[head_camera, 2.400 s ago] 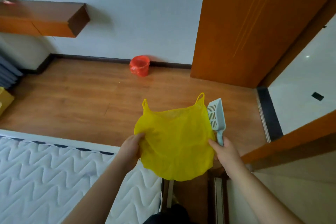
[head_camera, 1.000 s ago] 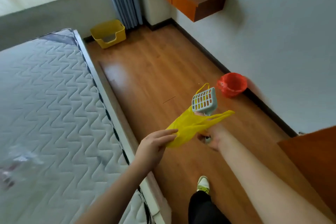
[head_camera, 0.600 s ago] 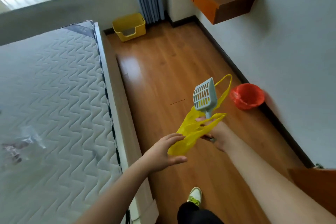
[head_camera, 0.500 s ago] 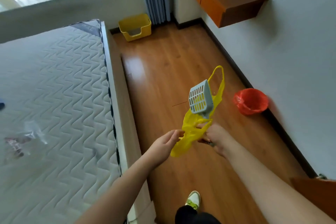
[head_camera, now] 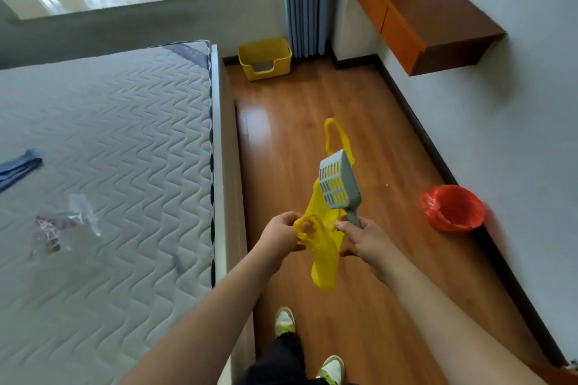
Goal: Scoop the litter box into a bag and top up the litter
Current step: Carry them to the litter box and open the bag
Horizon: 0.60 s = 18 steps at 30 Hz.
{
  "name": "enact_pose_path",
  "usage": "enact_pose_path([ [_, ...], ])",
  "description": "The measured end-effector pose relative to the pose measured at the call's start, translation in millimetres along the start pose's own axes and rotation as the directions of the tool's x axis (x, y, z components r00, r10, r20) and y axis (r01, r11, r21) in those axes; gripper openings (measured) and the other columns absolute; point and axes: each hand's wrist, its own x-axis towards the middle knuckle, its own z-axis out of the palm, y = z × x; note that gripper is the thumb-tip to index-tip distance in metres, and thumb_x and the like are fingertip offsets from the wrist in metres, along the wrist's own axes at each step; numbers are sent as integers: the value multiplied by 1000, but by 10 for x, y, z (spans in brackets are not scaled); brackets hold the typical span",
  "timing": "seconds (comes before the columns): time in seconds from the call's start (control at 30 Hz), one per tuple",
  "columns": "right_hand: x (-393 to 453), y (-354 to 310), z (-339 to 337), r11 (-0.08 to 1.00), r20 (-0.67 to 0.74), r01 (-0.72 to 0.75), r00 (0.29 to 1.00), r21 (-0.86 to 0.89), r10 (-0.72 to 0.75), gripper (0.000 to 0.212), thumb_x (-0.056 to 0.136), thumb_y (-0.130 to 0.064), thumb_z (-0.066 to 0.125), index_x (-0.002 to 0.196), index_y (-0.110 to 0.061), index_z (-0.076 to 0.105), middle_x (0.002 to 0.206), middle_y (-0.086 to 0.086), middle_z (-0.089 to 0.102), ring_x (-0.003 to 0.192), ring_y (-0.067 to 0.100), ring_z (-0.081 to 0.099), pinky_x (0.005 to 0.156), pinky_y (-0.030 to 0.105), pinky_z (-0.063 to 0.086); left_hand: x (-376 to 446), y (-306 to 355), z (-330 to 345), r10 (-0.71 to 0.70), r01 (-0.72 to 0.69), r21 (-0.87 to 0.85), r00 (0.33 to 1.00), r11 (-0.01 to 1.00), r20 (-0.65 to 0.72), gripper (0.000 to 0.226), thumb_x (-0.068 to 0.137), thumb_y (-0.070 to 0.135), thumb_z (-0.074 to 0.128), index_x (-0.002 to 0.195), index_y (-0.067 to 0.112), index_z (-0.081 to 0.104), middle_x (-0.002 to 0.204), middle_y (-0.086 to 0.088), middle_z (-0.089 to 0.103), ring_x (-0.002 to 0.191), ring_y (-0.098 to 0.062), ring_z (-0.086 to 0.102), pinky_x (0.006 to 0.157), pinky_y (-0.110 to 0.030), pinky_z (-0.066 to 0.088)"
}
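1. left hand [head_camera: 283,233]: raised in front of the body, fingers curled and pinching one handle loop of the yellow bag [head_camera: 322,247].
2. right hand [head_camera: 364,239]: closed round the handle of the grey litter scoop [head_camera: 337,180], with a fold of the bag pinched against it; the slotted head is pointed up and away.
3. yellow bag: thin plastic, held between both hands, its body hung slack below them and its second handle loop flung up behind the scoop; the mouth is not yet opened.
4. step in hand, as judged: the bag is being readied on the way to the box. it would be done best if the rim were found at the pinched handle and parted with the left hand, the scoop being kept clamped in the right so that it is not dropped.
5. shoes [head_camera: 284,320]: seen below on the wooden floor [head_camera: 312,103], toes toward the far wall.
6. mattress [head_camera: 109,150]: quilted, just beside the walking path on the left; a clear wrapper [head_camera: 67,219] and a blue strap [head_camera: 18,167] are laid on it.
7. red bin [head_camera: 452,208]: lined, set against the right wall, beside the path and not across it.
8. wall shelf [head_camera: 419,9]: mounted higher on the right wall, past the bin.
9. litter box [head_camera: 265,58]: yellow, on the floor at the far end, beside the curtain [head_camera: 305,0]; well apart from the hands, grey litter seen through its cut-out front. no litter supply for topping up can be made out.
10. obstruction: none is seen on the floor strip between the shoes and the box.
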Motion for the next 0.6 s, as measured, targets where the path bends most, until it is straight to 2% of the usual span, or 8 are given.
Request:
enact_pose_path([
  [0.1,180,-109,37,998,-114,-4,993,-62,-4,10,92,-19,60,86,-14,67,86,8,62,79,21,57,54,29,52,195,44,-321,61,-60,11,995,998,-83,15,89,24,66,94,10,68,92,-16,71,88,-28,70,77,-40,61],
  [0.2,425,-265,101,991,-166,2,986,-136,-25,10,92,-21,61,85,-15,67,88,8,63,80,20,58,57,32,55,439,162,-710,77,-79,-4,988,997,-136,17,94,22,61,100,7,67,92,-15,67,82,-22,65,67,-30,59],
  [0.27,603,-399,191,985,-180,21,982,-174,-52,12,92,-22,60,90,-14,69,93,9,69,84,22,61,59,36,54,611,287,-967,63,-69,-32,985,997,-163,15,96,19,57,100,7,65,90,-12,64,78,-21,64,62,-27,57],
  [0.33,805,-534,300,977,-214,16,975,-212,-62,14,92,-23,60,91,-13,70,92,13,71,80,24,63,58,36,54,789,408,-1206,52,-70,-82,978,994,-200,12,98,18,54,98,10,63,89,-11,62,75,-21,63,58,-25,54],
  [0.43,1068,-716,436,953,-267,-7,961,-304,-78,23,92,-23,58,92,-2,68,94,24,68,66,26,60,51,29,49,1020,576,-1482,79,-114,-118,960,986,-269,11,97,18,54,98,10,62,92,-12,61,79,-21,62,54,-22,52],
  [0.5,1206,-786,501,944,-279,-6,956,-329,-90,27,92,-22,58,94,4,66,95,26,67,63,26,59,50,27,48,1136,685,-1593,113,-147,-98,952,984,-285,11,97,17,54,100,10,62,94,-11,61,82,-20,61,53,-17,50],
  [0.6,1332,-905,616,954,-263,7,961,-300,-90,24,94,-24,59,93,-1,67,86,15,68,66,21,61,43,19,47,1316,869,-1692,202,-216,-19,939,976,-277,12,97,20,57,102,12,63,95,-8,64,83,-19,62,57,-18,50],
])
